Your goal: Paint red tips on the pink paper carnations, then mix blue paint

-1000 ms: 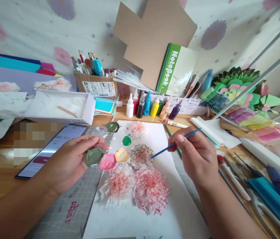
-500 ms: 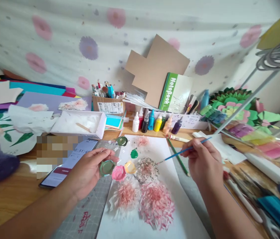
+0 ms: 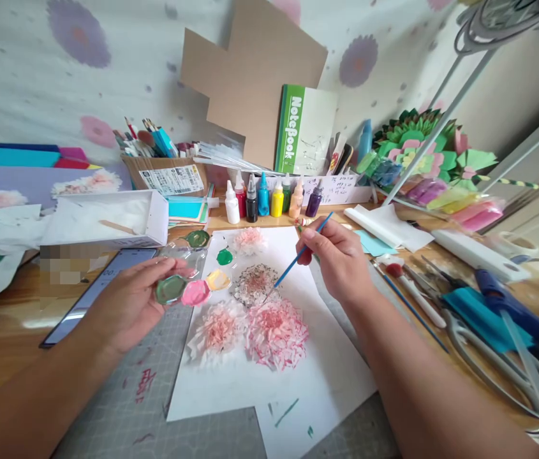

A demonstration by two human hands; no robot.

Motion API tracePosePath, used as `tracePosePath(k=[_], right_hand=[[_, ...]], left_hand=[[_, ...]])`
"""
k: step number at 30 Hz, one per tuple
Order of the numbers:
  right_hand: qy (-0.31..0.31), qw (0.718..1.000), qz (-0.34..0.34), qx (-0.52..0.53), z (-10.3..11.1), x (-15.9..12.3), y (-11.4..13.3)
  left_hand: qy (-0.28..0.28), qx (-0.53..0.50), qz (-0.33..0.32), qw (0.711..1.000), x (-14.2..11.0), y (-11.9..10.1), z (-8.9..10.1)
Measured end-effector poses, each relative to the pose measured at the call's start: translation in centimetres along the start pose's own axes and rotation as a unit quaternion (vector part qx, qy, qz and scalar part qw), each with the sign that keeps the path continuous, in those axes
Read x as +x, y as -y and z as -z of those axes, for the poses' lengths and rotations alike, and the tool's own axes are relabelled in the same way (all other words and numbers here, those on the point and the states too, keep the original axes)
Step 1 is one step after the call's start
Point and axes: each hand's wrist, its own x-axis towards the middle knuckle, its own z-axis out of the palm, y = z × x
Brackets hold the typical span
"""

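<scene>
Paintbrush: pinched between thumb and fingers of my right hand, slanting down to their left.
Brush tip: by the near edge of the dark-edged flower, left of those fingers; contact, I cannot tell.
Palette: gripped in my left hand, paint wells right of the fingers, clear plastic hard to make out.
Phone: left of my left fingers, partly hidden by that hand, display mostly unreadable.
</scene>
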Motion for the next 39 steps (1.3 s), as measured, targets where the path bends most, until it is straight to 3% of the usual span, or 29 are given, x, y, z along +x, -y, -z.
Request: tracePosePath(k=[20, 39], right_hand=[[0.081, 0.989, 0.076, -0.097, -0.22, -0.28, -0.20], [0.095, 0.984, 0.096, -0.116, 0.15, -0.25, 0.14]], left_hand=[[-0.002, 0.037, 0.003, 0.999, 0.18, 0.23, -0.32], [0.008, 0.020, -0.001, 1.000, -0.23, 0.19, -0.27]])
